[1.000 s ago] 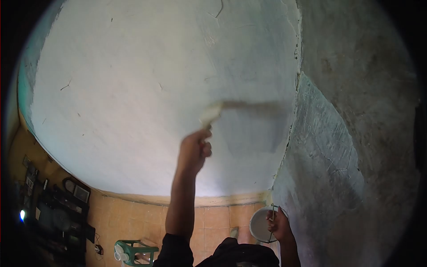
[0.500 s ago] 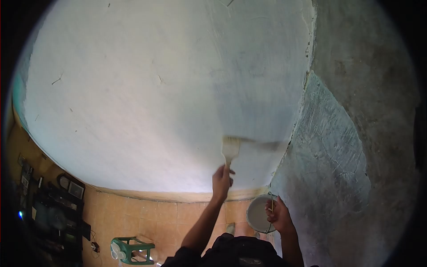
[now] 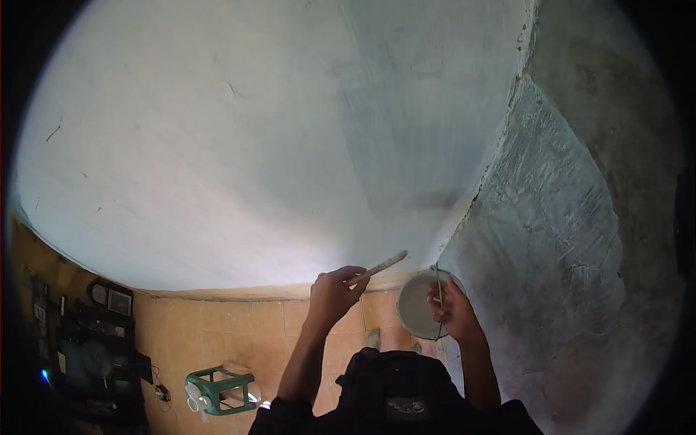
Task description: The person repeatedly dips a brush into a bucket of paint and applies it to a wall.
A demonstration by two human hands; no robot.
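Cream and brown streaks mark the brush point(image 3: 383, 265), seen nearly edge-on near the pale wall's lower edge, a little left of the corner where the two walls meet. The left hand point(image 3: 335, 296) pinches its handle between thumb and fingers, with the tip slanting up toward the right; whether the tip touches the wall I cannot tell. Just beside and below the tip is a round bucket point(image 3: 413, 308) with greyish contents. The right hand point(image 3: 453, 312) has its fingers curled around the yellow grip point(image 3: 439, 293) on the bucket's thin handle; whether the bucket's base meets the floor is hidden.

Beyond the brush rises the pale wall point(image 3: 196, 159), whitish at left and washed with darker blue-grey toward its right edge. Past a rough, chipped seam point(image 3: 478, 192), the grey wall point(image 3: 609, 94) carries a cracked, bluish-green patch point(image 3: 554, 210) that narrows to a point at the top.

Orange tiles point(image 3: 261, 330) run from the pale wall's lower edge toward the person, whose dark-clothed torso point(image 3: 399, 384) fills the bottom middle. Well to the left of the torso, a green stool point(image 3: 230, 407) stands on the tiles, with whitish round items point(image 3: 196, 397) at its left side. Dark, crowded furniture point(image 3: 90, 355) lines the floor's far left edge.
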